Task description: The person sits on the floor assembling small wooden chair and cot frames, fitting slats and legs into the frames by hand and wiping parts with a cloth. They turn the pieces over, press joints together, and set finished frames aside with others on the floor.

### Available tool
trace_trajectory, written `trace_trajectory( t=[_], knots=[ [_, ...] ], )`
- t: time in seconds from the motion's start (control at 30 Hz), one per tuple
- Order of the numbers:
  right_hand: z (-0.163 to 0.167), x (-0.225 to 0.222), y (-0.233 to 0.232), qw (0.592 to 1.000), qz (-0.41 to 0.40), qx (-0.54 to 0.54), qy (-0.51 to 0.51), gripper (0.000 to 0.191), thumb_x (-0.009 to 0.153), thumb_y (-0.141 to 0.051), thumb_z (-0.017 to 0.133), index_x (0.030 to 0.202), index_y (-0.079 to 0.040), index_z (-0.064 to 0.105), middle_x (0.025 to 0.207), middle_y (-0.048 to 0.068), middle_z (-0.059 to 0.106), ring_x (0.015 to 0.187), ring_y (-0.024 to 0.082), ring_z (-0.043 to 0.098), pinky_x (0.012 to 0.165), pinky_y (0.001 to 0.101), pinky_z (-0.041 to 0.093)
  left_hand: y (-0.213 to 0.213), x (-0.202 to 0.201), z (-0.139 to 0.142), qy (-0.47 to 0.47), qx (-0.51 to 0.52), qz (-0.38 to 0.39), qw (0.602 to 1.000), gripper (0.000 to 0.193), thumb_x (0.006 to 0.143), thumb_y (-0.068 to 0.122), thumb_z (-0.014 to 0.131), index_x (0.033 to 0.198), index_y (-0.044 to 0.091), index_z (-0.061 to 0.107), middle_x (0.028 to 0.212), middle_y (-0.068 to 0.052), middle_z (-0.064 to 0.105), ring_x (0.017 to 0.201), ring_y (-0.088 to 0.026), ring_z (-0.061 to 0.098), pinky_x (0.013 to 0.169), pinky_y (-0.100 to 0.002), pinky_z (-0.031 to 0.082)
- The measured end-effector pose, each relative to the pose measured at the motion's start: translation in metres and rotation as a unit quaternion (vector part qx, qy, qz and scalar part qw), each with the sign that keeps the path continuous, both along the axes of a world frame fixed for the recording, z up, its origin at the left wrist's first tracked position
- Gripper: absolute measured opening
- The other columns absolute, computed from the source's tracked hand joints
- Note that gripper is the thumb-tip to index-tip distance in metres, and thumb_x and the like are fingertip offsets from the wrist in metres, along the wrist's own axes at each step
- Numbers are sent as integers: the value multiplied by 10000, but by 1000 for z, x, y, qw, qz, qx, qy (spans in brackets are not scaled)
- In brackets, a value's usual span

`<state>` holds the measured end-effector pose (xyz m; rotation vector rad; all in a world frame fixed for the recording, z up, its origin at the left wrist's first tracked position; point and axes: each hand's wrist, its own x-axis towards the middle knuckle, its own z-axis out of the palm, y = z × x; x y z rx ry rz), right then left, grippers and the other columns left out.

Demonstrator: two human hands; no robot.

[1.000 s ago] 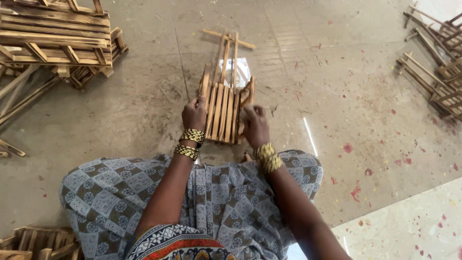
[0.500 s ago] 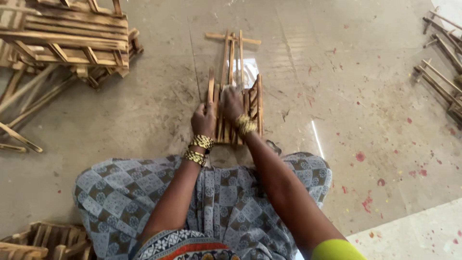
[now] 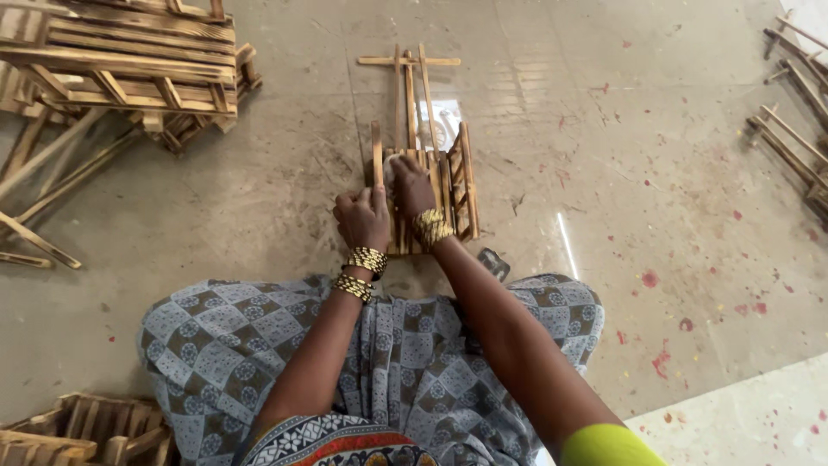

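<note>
A small frame of charred wooden slats (image 3: 448, 185) lies on the floor in front of my knees. Thin sticks (image 3: 412, 65) reach out from its far end under a short crossbar. My left hand (image 3: 362, 220) is closed on the frame's left edge, by an upright slat (image 3: 377, 154). My right hand (image 3: 410, 185) rests on top of the slats, its fingers pressed down on a small pale pad (image 3: 389, 164). Both wrists wear gold bangles.
Stacked wooden slat crates (image 3: 129, 60) stand at the upper left, with loose sticks (image 3: 43, 173) beside them. More slat frames (image 3: 793, 147) lie at the right edge and one crate (image 3: 78, 427) at the bottom left. A pale sheet (image 3: 444, 129) lies under the frame.
My right hand has moved from the frame's near right corner to the top of the slats at the left. My left hand has stayed on the left edge.
</note>
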<state>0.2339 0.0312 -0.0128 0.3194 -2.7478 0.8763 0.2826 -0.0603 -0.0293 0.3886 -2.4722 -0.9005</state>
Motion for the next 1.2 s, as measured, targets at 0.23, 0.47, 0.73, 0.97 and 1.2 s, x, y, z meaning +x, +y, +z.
trace_trajectory(
  t=[0.23, 0.47, 0.73, 0.97, 1.2],
  knots=[
    [1, -24, -11, 995, 24, 42, 83, 336, 873, -63, 683, 1207, -82, 700, 1228, 150, 655, 1091, 374, 649, 913, 456, 561, -8, -8, -4, -47, 174, -100, 979, 414, 1051, 409, 487, 1039, 36, 668, 1003, -224, 691, 910, -439, 647, 779, -528, 510],
    [-19, 52, 7, 994, 102, 38, -15, 341, 840, -62, 673, 1177, -15, 644, 1096, 187, 596, 972, 353, 643, 856, 439, 584, -2, -12, -6, -44, 224, -95, 969, 444, 1045, 439, 492, 1096, 13, 603, 967, -255, 705, 912, -467, 655, 767, -546, 516],
    [-28, 67, 35, 994, 15, 107, -16, 225, 820, -106, 730, 1008, -45, 622, 1063, 201, 602, 930, 395, 651, 749, 491, 559, 12, -5, -2, -60, 196, -86, 975, 532, 991, 496, 577, 1090, -25, 529, 974, -315, 671, 910, -514, 634, 749, -566, 506],
    [-18, 39, 35, 996, -24, 70, 50, 360, 820, -181, 794, 1072, -6, 607, 1027, 246, 583, 750, 449, 643, 589, 555, 528, 23, -3, -2, -88, 192, -55, 976, 480, 1010, 446, 521, 1099, -26, 522, 969, -335, 674, 908, -536, 626, 778, -614, 475],
    [-31, 61, 48, 991, 34, 122, -47, 310, 835, -182, 744, 1076, -52, 600, 1074, 192, 606, 788, 388, 695, 686, 491, 591, 25, -6, 0, -135, 269, -69, 951, 504, 1011, 477, 462, 1092, -18, 511, 969, -307, 694, 897, -468, 682, 778, -550, 530]
  ],
)
